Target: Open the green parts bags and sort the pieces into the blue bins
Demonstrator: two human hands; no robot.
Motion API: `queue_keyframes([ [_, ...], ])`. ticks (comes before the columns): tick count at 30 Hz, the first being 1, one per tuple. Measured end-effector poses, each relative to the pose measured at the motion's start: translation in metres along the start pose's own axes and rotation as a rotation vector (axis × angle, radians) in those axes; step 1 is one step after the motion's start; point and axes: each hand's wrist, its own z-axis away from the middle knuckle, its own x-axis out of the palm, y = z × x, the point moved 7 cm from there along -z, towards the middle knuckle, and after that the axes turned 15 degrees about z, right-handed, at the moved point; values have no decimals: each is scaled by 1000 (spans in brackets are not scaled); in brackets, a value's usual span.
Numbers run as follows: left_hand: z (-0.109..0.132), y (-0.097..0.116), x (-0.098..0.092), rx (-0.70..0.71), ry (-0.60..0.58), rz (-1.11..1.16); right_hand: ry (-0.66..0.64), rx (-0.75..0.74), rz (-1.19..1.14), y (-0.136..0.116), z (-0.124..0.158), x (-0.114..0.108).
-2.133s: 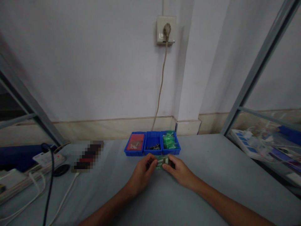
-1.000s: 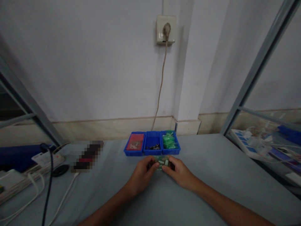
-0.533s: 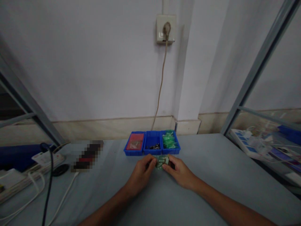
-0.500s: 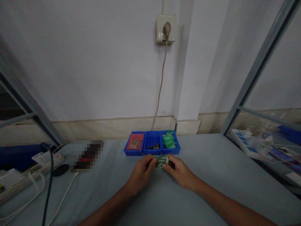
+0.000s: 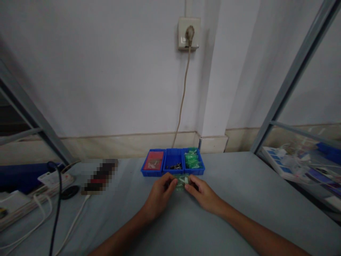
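Note:
Between my hands is a small green bag (image 5: 181, 182) with whitish pieces showing in it. My left hand (image 5: 160, 195) pinches its left edge between thumb and finger, and my right hand (image 5: 201, 192) pinches its right edge. Just beyond them stand three joined blue bins. A red bag lies in the left bin (image 5: 151, 174). Small dark and shiny parts sit at the front of the middle bin (image 5: 173, 155). Several green bags fill the right bin (image 5: 201, 168).
On the left of the grey table (image 5: 239, 185) lie a blurred dark object (image 5: 99, 177), a black disc (image 5: 69, 192), cables and a power strip (image 5: 23, 209). Another power strip (image 5: 279, 163) is at the right, beside a metal post. A wall socket (image 5: 189, 33) holds a plug.
The green bag has shifted slightly left and looks flatter between my fingers. Both hands keep their pinch, with only small finger movements.

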Motion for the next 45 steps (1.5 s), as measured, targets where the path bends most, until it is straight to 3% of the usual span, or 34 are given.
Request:
queue_keyframes([
  [18, 2, -3, 5, -23, -50, -15, 34, -8, -44, -7, -3, -9],
  [33, 4, 1, 10, -18, -92, 15, -4, 45, -61, 2, -1, 1],
  [40, 4, -1, 4, 57, 5, 107, 33, 18, -129, -3, 0, -2],
  [45, 5, 2, 1, 84, 33, -28, 129, 1, -175, -12, 1, -12],
])
